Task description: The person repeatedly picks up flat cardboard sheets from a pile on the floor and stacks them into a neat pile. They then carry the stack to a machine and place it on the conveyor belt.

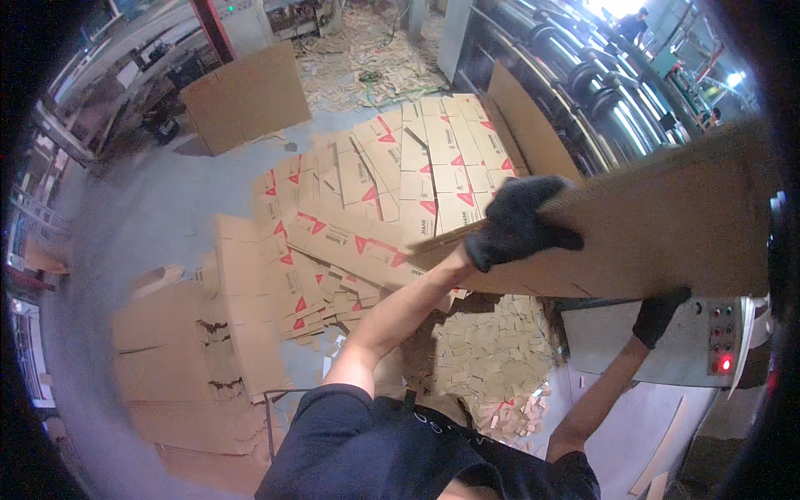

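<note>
A thick stack of flat brown cardboard sheets (pixel 667 225) is lifted at chest height on the right. My left hand (pixel 517 223), in a dark glove, grips the stack's left end from above. My right hand (pixel 660 318), also gloved, holds the stack from underneath, and its fingers are mostly hidden by the cardboard. Below and to the left, printed flat carton blanks (pixel 375 225) with red triangles lie fanned out on the floor.
A grey machine control panel (pixel 717 342) with a lit red lamp sits under the stack. Cardboard scraps (pixel 492 358) cover the floor by my feet. Plain cardboard piles (pixel 200 350) lie left; a large sheet (pixel 250 96) leans farther back. Rollers (pixel 600 92) run along the upper right, with another person (pixel 633 23) beyond.
</note>
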